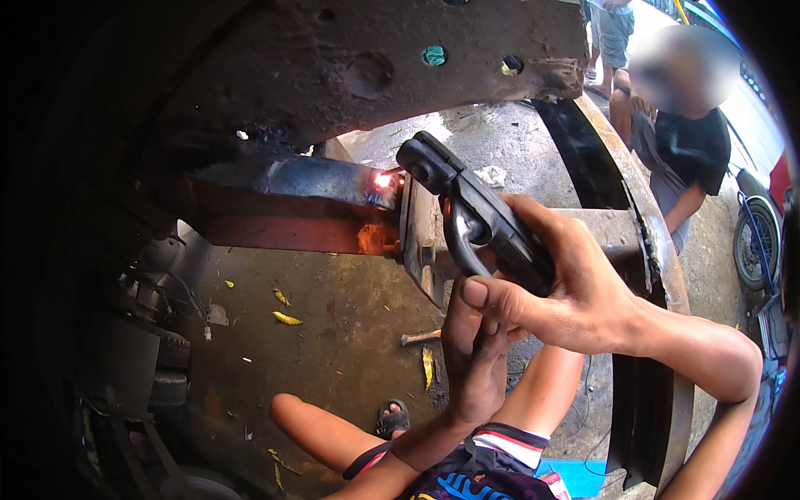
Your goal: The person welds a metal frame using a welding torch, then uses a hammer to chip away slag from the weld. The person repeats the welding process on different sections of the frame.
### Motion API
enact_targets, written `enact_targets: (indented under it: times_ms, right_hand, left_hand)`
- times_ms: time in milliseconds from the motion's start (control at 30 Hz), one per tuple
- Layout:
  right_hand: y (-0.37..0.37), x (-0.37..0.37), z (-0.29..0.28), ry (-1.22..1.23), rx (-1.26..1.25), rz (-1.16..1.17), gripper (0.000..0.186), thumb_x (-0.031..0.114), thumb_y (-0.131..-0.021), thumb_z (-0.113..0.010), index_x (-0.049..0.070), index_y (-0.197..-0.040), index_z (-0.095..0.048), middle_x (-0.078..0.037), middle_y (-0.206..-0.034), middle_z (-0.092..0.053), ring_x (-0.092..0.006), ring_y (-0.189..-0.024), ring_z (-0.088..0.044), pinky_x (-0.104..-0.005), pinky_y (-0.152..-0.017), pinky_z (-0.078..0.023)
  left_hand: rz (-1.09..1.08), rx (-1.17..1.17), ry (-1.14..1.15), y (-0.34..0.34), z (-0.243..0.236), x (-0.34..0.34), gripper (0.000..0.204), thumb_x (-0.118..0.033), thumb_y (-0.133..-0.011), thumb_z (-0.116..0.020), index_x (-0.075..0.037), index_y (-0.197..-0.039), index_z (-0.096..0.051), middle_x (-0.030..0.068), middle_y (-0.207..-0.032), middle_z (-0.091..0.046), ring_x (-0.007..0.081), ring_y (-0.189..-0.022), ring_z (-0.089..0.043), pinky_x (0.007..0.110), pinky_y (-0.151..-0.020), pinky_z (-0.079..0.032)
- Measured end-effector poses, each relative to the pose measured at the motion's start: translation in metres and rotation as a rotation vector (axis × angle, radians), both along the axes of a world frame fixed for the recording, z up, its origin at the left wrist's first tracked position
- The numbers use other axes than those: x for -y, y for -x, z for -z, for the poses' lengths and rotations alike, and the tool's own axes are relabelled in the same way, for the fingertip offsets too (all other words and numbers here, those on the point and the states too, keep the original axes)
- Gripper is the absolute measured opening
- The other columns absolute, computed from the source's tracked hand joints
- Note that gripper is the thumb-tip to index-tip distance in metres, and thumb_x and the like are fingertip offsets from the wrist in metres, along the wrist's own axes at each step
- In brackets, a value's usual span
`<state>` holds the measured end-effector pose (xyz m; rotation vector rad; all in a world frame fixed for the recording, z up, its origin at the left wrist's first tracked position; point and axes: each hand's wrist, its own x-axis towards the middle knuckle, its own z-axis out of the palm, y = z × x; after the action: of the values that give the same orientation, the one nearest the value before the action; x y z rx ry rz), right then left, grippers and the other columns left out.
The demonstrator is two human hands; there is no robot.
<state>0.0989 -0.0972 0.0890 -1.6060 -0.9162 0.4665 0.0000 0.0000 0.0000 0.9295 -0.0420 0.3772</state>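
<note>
My right hand is closed on a black plastic object with a looped handle, held up in front of the steel bracket. My left hand is just below it with curled fingers; what they hold is hidden behind my right hand. Left of the bracket, a steel bar runs sideways under a dark, rusty steel plate, with a red-hot glowing spot at its end and orange light on the steel below.
A curved steel beam runs down my right. Beyond it a person sits, another stands, near a bicycle wheel. Tyres lie left. A hammer-like tool, yellow leaves and a blue sheet are on the concrete.
</note>
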Motion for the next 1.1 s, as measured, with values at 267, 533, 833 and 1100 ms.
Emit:
enact_targets:
  times_ms: [267, 533, 833, 1100]
  right_hand:
    - [-0.003, -0.005, 0.007, 0.001, 0.062, 0.012, 0.069, 0.038, -0.08, -0.077, -0.008, -0.126, -0.052, -0.001, -0.08, -0.056, -0.0062, -0.068, -0.049, -0.0224, -0.058, -0.04]
    - [-0.003, -0.006, 0.006, 0.015, 0.054, 0.01, 0.07, 0.04, -0.081, -0.077, -0.008, -0.125, -0.052, -0.002, -0.081, -0.057, -0.007, -0.069, -0.05, -0.0234, -0.059, -0.041]
    - [0.005, -0.005, 0.008, -0.048, 0.037, 0.102, 0.071, 0.041, -0.082, -0.079, -0.007, -0.126, -0.05, -0.005, -0.087, -0.059, -0.0096, -0.079, -0.055, -0.0258, -0.068, -0.046]
    - [0.003, -0.009, 0.009, -0.062, 0.068, 0.063, 0.074, 0.04, -0.081, -0.079, -0.008, -0.129, -0.048, -0.005, -0.086, -0.058, -0.0083, -0.075, -0.052, -0.0237, -0.064, -0.043]
  left_hand:
    - [-0.022, 0.044, 0.008, 0.001, 0.0, -0.002, 0.084, -0.042, -0.094, -0.059, -0.002, -0.152, -0.013, 0.0158, -0.156, -0.024, 0.0289, -0.144, -0.028, 0.044, -0.116, -0.029]
    - [-0.044, 0.134, 0.084, -0.001, -0.003, -0.002, 0.054, -0.03, -0.099, -0.058, 0.002, -0.135, -0.034, 0.0152, -0.132, -0.047, 0.0199, -0.123, -0.051, 0.035, -0.101, -0.047]
    - [0.043, 0.022, 0.015, 0.0, 0.001, -0.008, 0.083, -0.04, -0.096, -0.058, -0.004, -0.155, -0.012, 0.0204, -0.158, -0.023, 0.032, -0.148, -0.023, 0.049, -0.12, -0.021]
    - [0.007, -0.013, 0.007, 0.006, 0.009, -0.008, 0.079, -0.04, -0.096, -0.056, -0.004, -0.154, -0.015, 0.0223, -0.158, -0.022, 0.0336, -0.148, -0.023, 0.048, -0.12, -0.019]
